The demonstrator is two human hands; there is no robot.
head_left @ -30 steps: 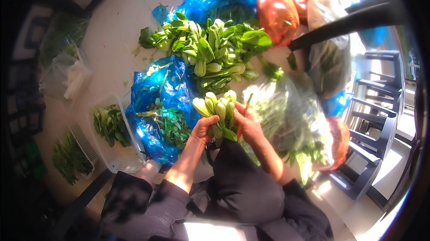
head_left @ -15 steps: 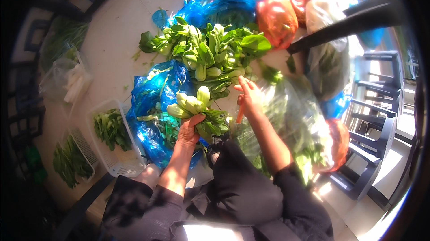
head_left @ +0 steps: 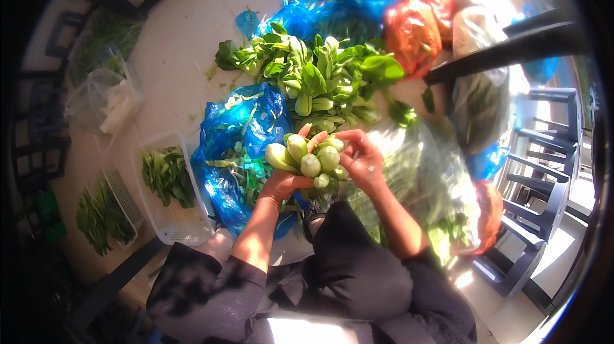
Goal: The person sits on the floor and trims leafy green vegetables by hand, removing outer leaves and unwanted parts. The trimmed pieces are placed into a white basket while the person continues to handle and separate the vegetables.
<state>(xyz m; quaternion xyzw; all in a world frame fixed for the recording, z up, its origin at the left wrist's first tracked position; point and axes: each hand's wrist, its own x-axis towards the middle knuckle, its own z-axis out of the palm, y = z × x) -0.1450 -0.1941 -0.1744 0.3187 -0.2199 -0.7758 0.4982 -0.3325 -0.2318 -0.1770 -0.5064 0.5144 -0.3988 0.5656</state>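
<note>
My left hand grips a bunch of bok choy, its pale green stem ends pointing up at me. My right hand touches the same bunch from the right, fingers curled onto its top. Both hands are above my lap, just in front of a blue plastic bag that holds green trimmings. A loose pile of leafy bok choy lies on the floor beyond the hands.
A white basket with greens and a second basket stand at the left. A clear bag of greens lies at my right, orange and blue bags farther off. Dark chairs stand at the right.
The bunch dipped left in my left hand while my right hand reached away toward the pile. Now the right hand is back on the bunch, held centrally with its stem ends up.
</note>
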